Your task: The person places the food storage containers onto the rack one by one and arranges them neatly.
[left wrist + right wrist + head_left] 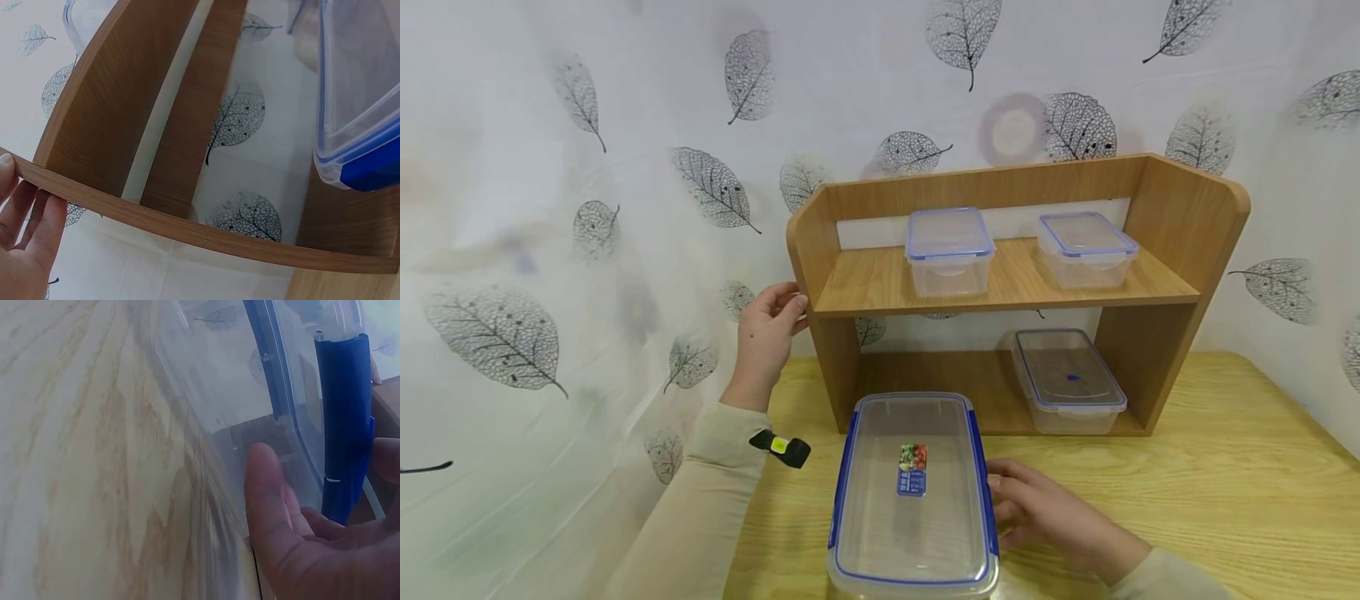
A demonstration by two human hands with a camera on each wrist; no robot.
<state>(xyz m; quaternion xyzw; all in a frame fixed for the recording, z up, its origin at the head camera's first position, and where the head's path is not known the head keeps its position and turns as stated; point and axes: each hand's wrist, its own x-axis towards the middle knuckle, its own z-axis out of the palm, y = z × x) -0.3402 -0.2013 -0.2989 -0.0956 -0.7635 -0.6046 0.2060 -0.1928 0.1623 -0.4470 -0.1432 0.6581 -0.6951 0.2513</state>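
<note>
A large clear lidded food container (917, 533) with blue side latches and a fruit label stands in front of the wooden shelf unit (895, 312). My right hand (1037, 508) is at its right side, fingers loosely bent. The right wrist view shows those fingers (262, 481) beside the clear wall and the blue latch (344, 419). My left hand (767, 333) touches the outer face of the shelf unit's left side panel; in the left wrist view its fingertips (53, 219) meet that panel's edge (169, 225).
Two small clear containers, one left (951, 271) and one right (1086, 267), sit on the upper shelf. A flatter container (1067, 379) stands at the lower right. The unit is on a wooden table (1232, 492), against a leaf-patterned sheet (865, 75).
</note>
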